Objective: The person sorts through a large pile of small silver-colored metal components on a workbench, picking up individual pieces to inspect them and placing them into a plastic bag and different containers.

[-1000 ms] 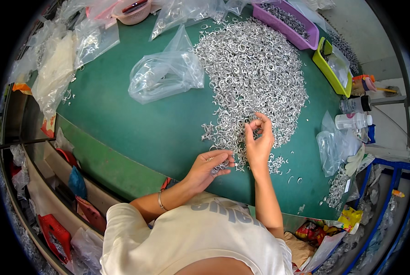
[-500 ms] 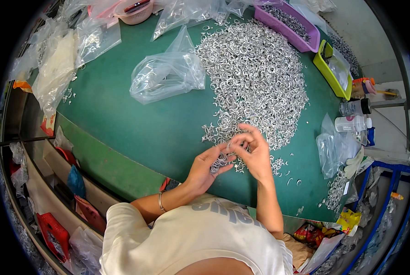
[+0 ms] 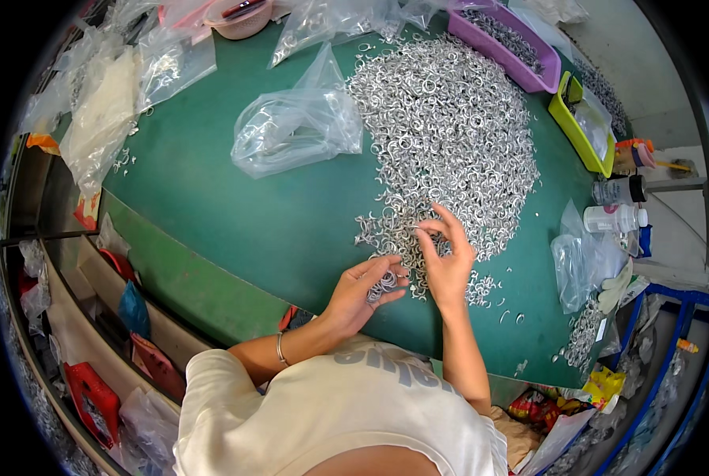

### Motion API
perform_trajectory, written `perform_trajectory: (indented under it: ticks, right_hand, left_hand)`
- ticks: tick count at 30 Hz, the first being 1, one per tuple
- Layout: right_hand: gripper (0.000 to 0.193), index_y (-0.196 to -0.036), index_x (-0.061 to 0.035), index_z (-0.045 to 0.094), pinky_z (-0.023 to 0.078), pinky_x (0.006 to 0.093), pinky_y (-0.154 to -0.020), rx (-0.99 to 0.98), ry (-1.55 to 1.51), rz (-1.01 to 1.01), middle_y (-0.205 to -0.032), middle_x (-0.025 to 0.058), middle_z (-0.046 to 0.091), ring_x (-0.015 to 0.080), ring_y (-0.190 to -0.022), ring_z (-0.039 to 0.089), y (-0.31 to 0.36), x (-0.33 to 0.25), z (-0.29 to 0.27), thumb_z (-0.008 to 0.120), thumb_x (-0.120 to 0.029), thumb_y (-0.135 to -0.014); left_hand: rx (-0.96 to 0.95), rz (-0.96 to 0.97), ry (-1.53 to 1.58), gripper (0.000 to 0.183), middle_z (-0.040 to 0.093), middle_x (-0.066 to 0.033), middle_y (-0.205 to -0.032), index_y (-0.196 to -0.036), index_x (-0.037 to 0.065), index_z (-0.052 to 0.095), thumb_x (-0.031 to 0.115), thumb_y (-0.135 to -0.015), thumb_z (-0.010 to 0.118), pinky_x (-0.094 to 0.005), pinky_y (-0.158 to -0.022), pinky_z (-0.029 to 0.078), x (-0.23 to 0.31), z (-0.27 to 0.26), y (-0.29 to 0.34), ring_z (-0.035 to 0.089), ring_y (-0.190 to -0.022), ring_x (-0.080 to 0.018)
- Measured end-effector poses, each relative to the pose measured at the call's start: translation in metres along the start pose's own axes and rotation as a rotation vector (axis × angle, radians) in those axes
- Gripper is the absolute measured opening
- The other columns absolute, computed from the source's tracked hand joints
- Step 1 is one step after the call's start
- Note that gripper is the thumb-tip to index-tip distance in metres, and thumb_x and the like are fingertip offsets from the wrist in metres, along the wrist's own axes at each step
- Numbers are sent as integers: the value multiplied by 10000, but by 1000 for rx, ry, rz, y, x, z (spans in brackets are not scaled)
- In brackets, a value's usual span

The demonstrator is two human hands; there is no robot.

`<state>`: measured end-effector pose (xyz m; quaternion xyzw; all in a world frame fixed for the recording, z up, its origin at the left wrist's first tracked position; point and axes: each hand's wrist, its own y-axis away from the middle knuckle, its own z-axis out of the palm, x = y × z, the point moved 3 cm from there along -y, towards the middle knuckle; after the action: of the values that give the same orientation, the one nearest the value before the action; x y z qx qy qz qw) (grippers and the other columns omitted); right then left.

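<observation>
A broad pile of small silvery metal rings [image 3: 457, 135] spreads over the green table [image 3: 203, 182]. Just below its near edge, my left hand [image 3: 354, 289] is cupped with its fingers curled round a bunch of metal rings [image 3: 381, 287]. My right hand [image 3: 452, 266] is over the near part of the pile, thumb and forefinger pinched together. A small metal ring [image 3: 418, 228] appears to be between those fingertips, though its shape is hard to make out. The two hands are apart.
A crumpled clear plastic bag [image 3: 295, 131] lies left of the pile. Purple [image 3: 505, 47] and lime-green [image 3: 580, 127] trays stand at the far right, near bottles [image 3: 612, 218]. More rings [image 3: 583, 337] lie by the right edge. Bins with red baskets [image 3: 92, 401] line the left.
My right hand has moved away from my left, to the right, and its fingertips are now over the pile. My left hand keeps its bunch of rings. The view has shifted slightly.
</observation>
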<state>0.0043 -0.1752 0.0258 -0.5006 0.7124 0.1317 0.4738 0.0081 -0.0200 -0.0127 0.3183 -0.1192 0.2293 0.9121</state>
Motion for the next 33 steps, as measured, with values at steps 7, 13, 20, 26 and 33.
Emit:
perform_trajectory:
  ticks: [7, 13, 20, 26, 33]
  right_hand:
    - [400, -1147, -20, 575, 396, 244, -640, -395, -359, 333, -859, -2, 682, 69, -753, 556, 23, -6, -9, 690, 2, -764]
    - [450, -1187, -40, 552, 409, 306, -787, -12, 99, 164, -998, 74, 654, 197, -961, 557, 9, 17, -16, 683, -21, -757]
    - [442, -1189, -39, 550, 361, 387, -938, -164, 301, -116, -1092, 87, 630, 278, -1073, 525, 18, 18, -4, 681, -44, -767]
    - [390, -1148, -36, 573, 374, 392, -919, -120, 282, -114, -1059, 97, 630, 282, -1061, 533, 23, 18, -6, 673, -33, -771]
    - [369, -1116, -44, 589, 382, 388, -892, -77, 277, -147, -1031, 101, 624, 275, -1028, 538, 22, 19, -1, 672, -21, -757]
  left_hand:
    - [16, 4, 49, 290, 615, -77, -1041, -1153, 46, 593, 210, -913, 593, -356, -887, 510, 1, 5, -2, 600, -1011, -209]
    - [-70, -68, -57, 248, 630, -75, -995, -1111, 44, 611, 153, -889, 622, -329, -788, 545, 1, -1, 2, 621, -943, -190]
    - [110, 141, 19, 236, 625, -91, -970, -1110, 40, 585, 122, -889, 607, -295, -739, 567, 61, -3, 2, 628, -877, -197]
    - [246, 554, 393, 291, 587, -142, -1058, -1165, -19, 517, 117, -914, 570, -325, -860, 542, 132, 12, -18, 602, -949, -245]
    - [484, 1035, 417, 289, 551, -155, -1092, -1181, -58, 486, 85, -932, 518, -403, -939, 482, 185, 2, -74, 571, -999, -274]
